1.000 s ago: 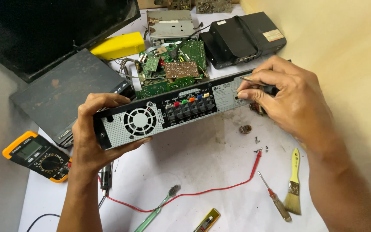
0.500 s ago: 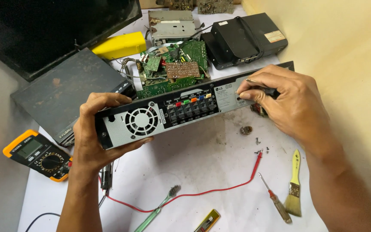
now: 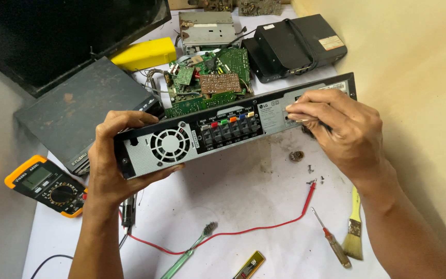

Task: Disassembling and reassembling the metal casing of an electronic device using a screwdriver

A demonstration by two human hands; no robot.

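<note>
I hold a black opened player chassis [image 3: 233, 129] tilted up so its rear panel faces me, with a round fan grille [image 3: 170, 145] and a row of coloured speaker clips [image 3: 228, 127]. My left hand [image 3: 110, 165] grips the chassis's left end, thumb over the top edge. My right hand [image 3: 339, 132] is closed on a thin screwdriver whose tip lies against the panel's right part near a grey label. Green and brown circuit boards [image 3: 210, 85] show inside the chassis behind the panel.
A yellow multimeter [image 3: 47, 185] lies at the left with a red test lead [image 3: 243, 232] across the white table. A small screwdriver [image 3: 331, 244], a paintbrush [image 3: 354, 232], a green toothbrush [image 3: 189, 253], loose screws, black boxes [image 3: 298, 44], and a dark cover [image 3: 81, 111] surround it.
My right hand has shifted slightly left along the rear panel with the screwdriver. The chassis and my left hand stay almost where they were.
</note>
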